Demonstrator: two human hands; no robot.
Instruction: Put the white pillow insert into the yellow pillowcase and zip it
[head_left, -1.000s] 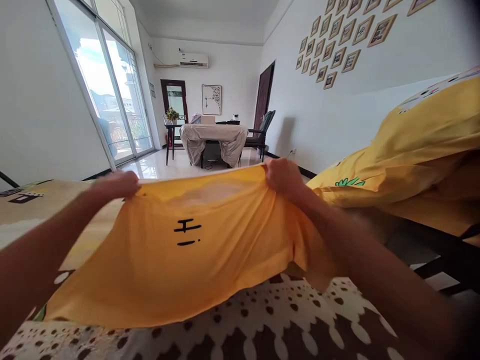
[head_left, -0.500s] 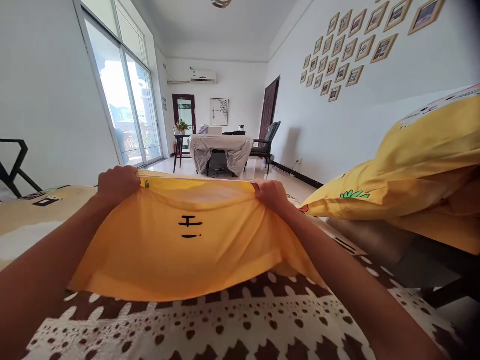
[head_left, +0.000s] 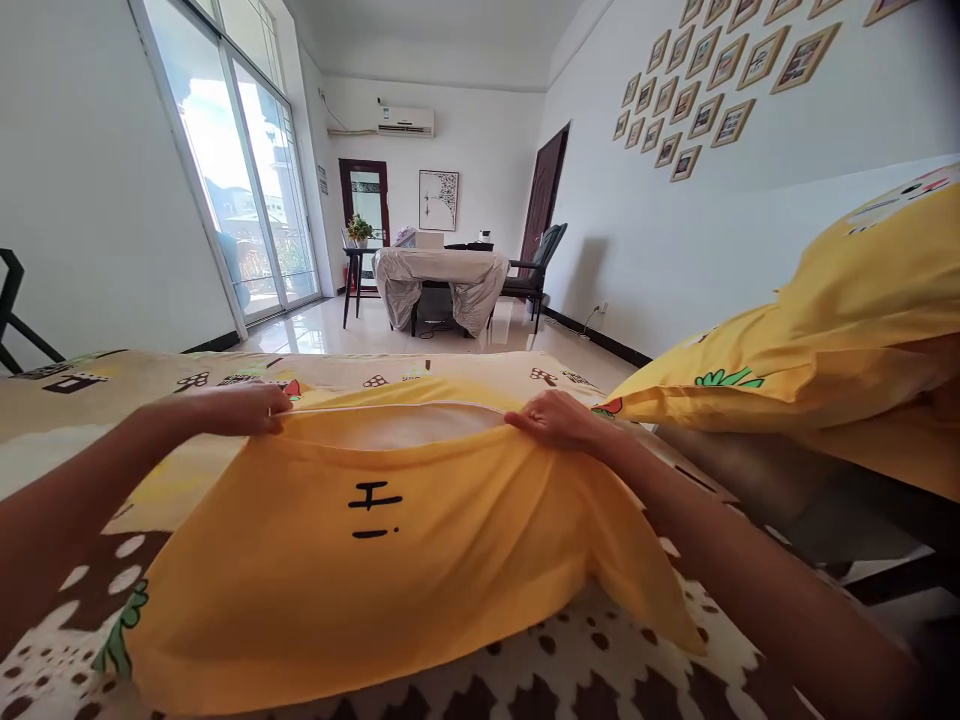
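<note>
A yellow pillowcase with black stroke marks hangs stretched between my two hands over the bed. Its mouth is spread, with a pale lining showing inside. My left hand pinches the left end of the opening, while the fingers of my right hand close on the right end. The lower part of the case drapes towards me, and a green leaf print shows at its left edge. Any contents deeper in the case are hidden.
A patterned bedspread lies beneath. Close on the right is a bulky yellow printed pillow, with a dark frame below it. Farther off stand a covered table and a black chair.
Both hands have come down with the pillowcase, and its mouth tips more towards me, showing more lining. The left wrist has flattened. The view has shifted slightly, revealing more bedspread behind the case.
</note>
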